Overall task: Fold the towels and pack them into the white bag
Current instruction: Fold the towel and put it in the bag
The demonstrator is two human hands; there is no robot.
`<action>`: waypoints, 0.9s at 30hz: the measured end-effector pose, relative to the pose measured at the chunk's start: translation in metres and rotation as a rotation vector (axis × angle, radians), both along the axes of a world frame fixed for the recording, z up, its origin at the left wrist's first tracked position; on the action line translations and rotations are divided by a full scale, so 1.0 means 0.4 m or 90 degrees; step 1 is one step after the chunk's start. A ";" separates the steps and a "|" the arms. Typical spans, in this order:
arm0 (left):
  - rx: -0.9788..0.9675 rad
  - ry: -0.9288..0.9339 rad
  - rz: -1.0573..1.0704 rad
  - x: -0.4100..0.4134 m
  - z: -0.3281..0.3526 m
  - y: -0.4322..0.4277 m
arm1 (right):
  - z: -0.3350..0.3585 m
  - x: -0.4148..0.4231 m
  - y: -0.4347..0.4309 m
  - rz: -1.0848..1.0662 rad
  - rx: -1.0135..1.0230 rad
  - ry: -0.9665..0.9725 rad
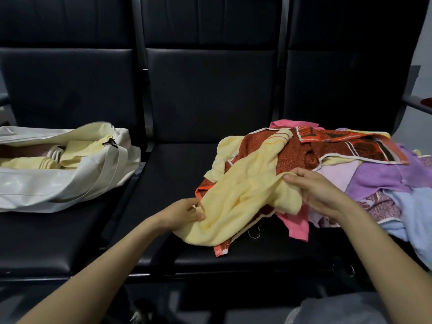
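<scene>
Yellow towel [243, 190]: crumpled, spanning both hands. Left hand [184, 212] pinches its left edge; right hand [320, 190] grips its right fold. Towel pile [374, 174]: under and right of the right hand. White bag [70, 181]: open, well left of the left hand.

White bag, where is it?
In the head view, the white fabric bag lies unzipped on the left black padded seat, holding folded pale yellow towels.

Bag [70, 183] at frame left on the bench [198, 160], folded towels [74, 150] inside it. Towel pile [364, 178] at frame right, same bench, well apart from the bag. Loose towel [238, 195] on the pile's near-left edge, lower centre: my left hand [184, 212] holds its left end, my right hand [320, 190] its right.
</scene>
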State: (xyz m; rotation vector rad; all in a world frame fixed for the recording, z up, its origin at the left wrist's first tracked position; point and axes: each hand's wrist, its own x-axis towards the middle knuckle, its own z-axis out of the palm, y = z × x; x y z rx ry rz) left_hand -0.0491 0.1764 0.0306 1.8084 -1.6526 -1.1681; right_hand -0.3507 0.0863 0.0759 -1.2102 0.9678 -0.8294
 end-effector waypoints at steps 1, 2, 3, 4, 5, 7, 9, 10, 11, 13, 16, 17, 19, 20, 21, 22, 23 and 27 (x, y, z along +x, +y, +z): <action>-0.003 0.022 -0.013 -0.005 -0.003 0.004 | 0.007 -0.010 0.006 0.034 0.019 -0.008; -0.016 0.057 -0.003 -0.005 -0.001 0.004 | 0.014 -0.022 0.012 0.074 0.036 0.007; -0.032 0.100 0.024 -0.001 0.007 0.003 | 0.016 -0.036 0.015 0.116 0.051 0.050; -0.042 0.143 0.052 0.010 0.018 0.002 | 0.014 -0.052 0.018 0.160 0.056 0.122; -0.042 0.182 0.065 0.023 0.032 0.002 | 0.007 -0.066 0.020 0.202 0.050 0.220; 0.000 0.232 0.030 0.054 0.055 0.009 | -0.015 -0.086 0.017 0.266 0.030 0.429; 0.090 0.214 -0.040 0.078 0.062 0.019 | -0.027 -0.093 0.009 0.278 0.005 0.574; 0.139 0.181 -0.073 0.088 0.057 0.023 | -0.025 -0.092 0.005 0.270 -0.030 0.624; 0.172 0.149 -0.096 0.093 0.053 0.026 | -0.018 -0.090 0.001 0.256 -0.068 0.644; 0.139 0.083 -0.072 0.093 0.044 0.018 | 0.002 -0.080 0.001 0.189 -0.135 0.583; -0.089 -0.034 0.097 0.073 0.043 -0.009 | 0.014 -0.043 -0.004 0.045 -0.292 0.476; -0.139 0.004 0.155 0.064 0.044 -0.021 | 0.011 -0.023 -0.009 -0.005 -0.322 0.440; -0.165 0.142 0.252 0.050 0.042 -0.050 | -0.004 0.013 -0.031 -0.102 -0.351 0.386; -0.156 0.187 0.297 0.044 0.036 -0.064 | -0.014 0.028 -0.045 -0.143 -0.356 0.382; -0.140 0.202 0.332 0.035 0.026 -0.079 | -0.027 0.038 -0.061 -0.170 -0.349 0.387; -0.120 0.175 0.349 0.027 0.010 -0.092 | -0.043 0.045 -0.078 -0.188 -0.325 0.402; -0.102 0.114 0.344 0.018 -0.008 -0.102 | -0.062 0.048 -0.094 -0.198 -0.291 0.423; -0.052 -0.050 0.267 -0.006 -0.034 -0.134 | -0.123 0.057 -0.129 -0.173 -0.167 0.501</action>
